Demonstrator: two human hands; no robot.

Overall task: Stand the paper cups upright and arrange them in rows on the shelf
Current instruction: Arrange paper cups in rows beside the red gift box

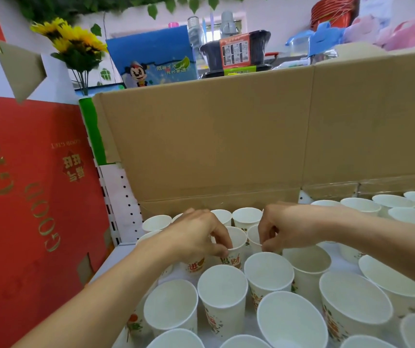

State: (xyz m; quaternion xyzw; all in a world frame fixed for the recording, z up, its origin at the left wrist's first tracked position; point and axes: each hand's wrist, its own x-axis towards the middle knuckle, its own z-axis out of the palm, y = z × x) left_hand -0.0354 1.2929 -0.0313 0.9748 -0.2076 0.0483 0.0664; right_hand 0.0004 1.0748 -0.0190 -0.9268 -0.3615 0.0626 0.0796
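Several white paper cups with red and orange print stand upright on the white shelf [116, 257], among them a cup in front [222, 285]. My left hand [198, 237] pinches the rim of one upright cup [237, 243] in the middle of the group. Just to its right, my right hand [284, 227] pinches the rim of the neighbouring cup [254, 237], which is mostly hidden behind the fingers. More upright cups [362, 205] stand in a row at the back right.
A tall brown cardboard wall [226, 136] closes off the back of the shelf. A red printed box [25, 197] stands against the left side, next to a white perforated panel [123, 197]. Sunflowers [75, 38] and assorted goods sit behind the cardboard.
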